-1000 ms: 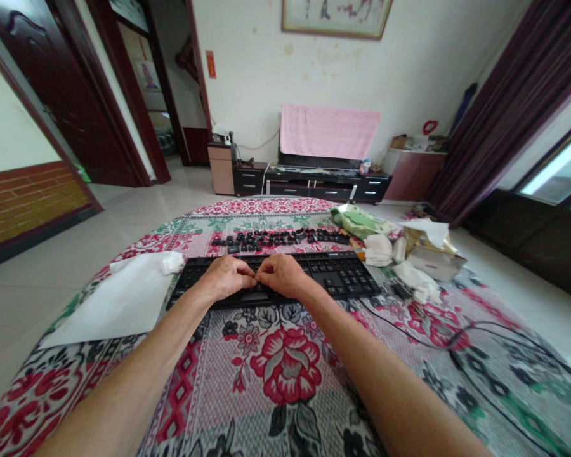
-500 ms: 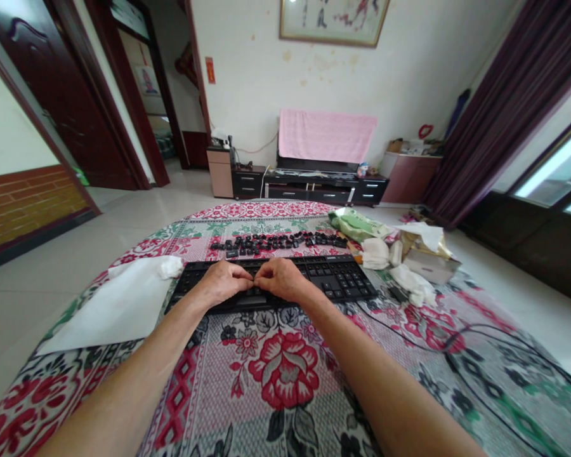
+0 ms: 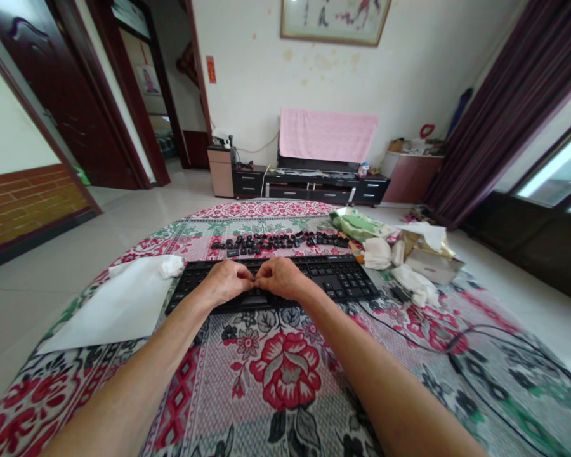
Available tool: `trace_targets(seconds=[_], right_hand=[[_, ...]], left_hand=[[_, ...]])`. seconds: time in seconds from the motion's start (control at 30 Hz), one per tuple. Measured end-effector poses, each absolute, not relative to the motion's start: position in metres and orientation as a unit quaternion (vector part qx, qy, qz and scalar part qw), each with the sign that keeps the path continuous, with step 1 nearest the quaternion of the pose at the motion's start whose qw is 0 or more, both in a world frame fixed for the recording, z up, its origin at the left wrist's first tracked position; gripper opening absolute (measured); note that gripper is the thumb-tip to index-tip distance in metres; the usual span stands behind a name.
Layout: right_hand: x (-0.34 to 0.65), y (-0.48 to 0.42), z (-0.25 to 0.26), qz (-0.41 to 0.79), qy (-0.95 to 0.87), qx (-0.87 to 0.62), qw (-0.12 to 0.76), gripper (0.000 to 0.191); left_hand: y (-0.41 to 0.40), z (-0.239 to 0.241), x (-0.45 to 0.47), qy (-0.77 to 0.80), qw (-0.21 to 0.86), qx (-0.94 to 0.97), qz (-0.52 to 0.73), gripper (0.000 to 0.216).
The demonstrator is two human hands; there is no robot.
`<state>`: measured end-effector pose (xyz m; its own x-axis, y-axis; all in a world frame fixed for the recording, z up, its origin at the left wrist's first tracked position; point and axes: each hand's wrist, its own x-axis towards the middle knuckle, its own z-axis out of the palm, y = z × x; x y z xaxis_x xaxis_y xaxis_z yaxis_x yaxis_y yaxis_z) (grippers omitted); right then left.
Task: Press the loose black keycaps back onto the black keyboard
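A black keyboard (image 3: 333,277) lies across the floral tablecloth (image 3: 285,374). My left hand (image 3: 226,281) and my right hand (image 3: 278,278) rest side by side over its middle, fingers curled in and fingertips meeting in a pinch. What they pinch is too small to make out. Beyond the keyboard lies a row of several loose black keycaps (image 3: 278,241).
A white paper sheet with a crumpled tissue (image 3: 118,304) lies left of the keyboard. At the right are a green wipes pack (image 3: 356,223), white tissues (image 3: 412,282) and an open box (image 3: 431,257). A black cable (image 3: 461,343) runs over the cloth at right.
Both hands stay pinched together over the keyboard's middle. Only the view has shifted slightly.
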<state>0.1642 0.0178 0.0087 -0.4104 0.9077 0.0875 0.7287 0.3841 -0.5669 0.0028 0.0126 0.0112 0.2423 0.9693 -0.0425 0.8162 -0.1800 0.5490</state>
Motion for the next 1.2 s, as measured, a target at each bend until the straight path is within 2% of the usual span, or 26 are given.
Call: trace_targets(seconds=[0.17, 0.47, 0.73, 1.2], right_hand=[[0.165, 0.017, 0.009, 0.221, -0.816, -0.496, 0.201, 0.017], [0.169, 0.014, 0.014, 0.226, -0.835, -0.465, 0.187, 0.025], [0.167, 0.011, 0.018, 0.185, -0.844, -0.469, 0.183, 0.025], [0.166, 0.016, 0.011, 0.243, -0.811, -0.493, 0.2, 0.024]], left_hand=[[0.011, 0.014, 0.004, 0.596, 0.216, 0.759, 0.149, 0.03], [0.017, 0.006, -0.007, 0.562, 0.239, 0.778, 0.15, 0.034], [0.015, 0.01, -0.005, 0.556, 0.227, 0.785, 0.153, 0.033], [0.015, 0.01, -0.002, 0.593, 0.24, 0.75, 0.172, 0.029]])
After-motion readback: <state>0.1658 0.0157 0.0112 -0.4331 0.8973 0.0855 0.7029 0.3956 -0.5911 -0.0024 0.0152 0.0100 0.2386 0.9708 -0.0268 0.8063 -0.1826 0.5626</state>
